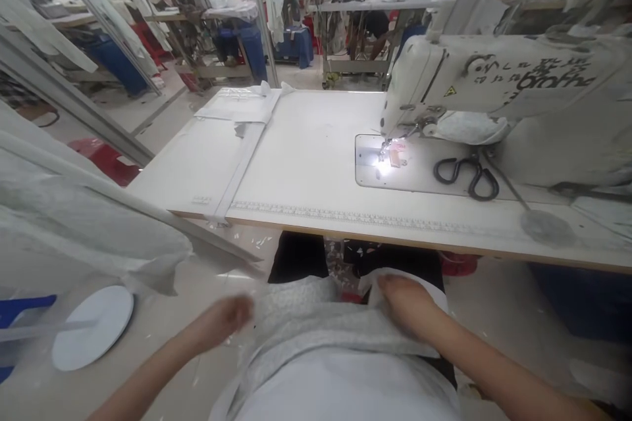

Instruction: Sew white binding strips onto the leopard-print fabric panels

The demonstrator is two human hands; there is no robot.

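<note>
A light grey cloth (316, 316) lies across my lap, over black trousers and below the table edge. My right hand (405, 302) is at its right side, with the fingers curled over and closed on a raised edge of the cloth. At the cloth's left side is my left hand (232, 317), smeared by motion. Its fingers look bent, but whether they grip the cloth's edge cannot be made out. In front of me stands a white sewing machine (459, 85) with its needle lamp lit. Black-handled scissors (467, 174) lie on the machine bed.
The white table (306, 151) has a measuring tape (345, 214) along its front edge. White fabric strips (247, 145) lie at its left. White cloth (74, 204) hangs at my left beside a metal post. A round white disc (93, 329) is low left. People work at machines behind.
</note>
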